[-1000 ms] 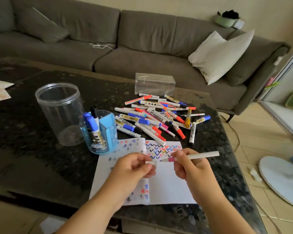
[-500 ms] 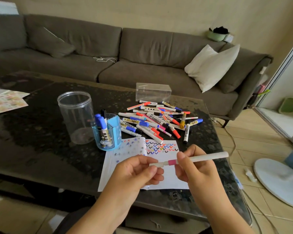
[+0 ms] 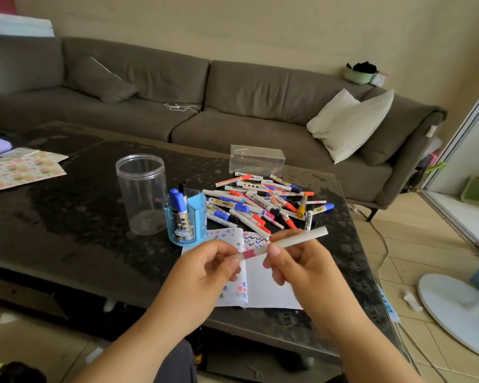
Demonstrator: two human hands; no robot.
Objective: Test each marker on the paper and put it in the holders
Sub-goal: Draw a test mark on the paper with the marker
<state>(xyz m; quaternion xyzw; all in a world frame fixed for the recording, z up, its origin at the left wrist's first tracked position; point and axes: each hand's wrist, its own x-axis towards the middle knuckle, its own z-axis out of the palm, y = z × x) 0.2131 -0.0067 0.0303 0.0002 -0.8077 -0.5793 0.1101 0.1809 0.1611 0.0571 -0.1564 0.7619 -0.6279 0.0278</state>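
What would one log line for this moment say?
stage: capped marker held | left hand: pinches cap end | right hand: grips white marker | blue holder: three markers | pile: untested

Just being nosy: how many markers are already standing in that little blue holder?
3 that I can see: two blue-capped markers side by side and one black-capped marker just behind them, all in the blue holder. Others could be hidden behind its wall.

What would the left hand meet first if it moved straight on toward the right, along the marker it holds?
Probably the right hand, which grips the same white marker close beside the left hand; only a short pink band separates them.
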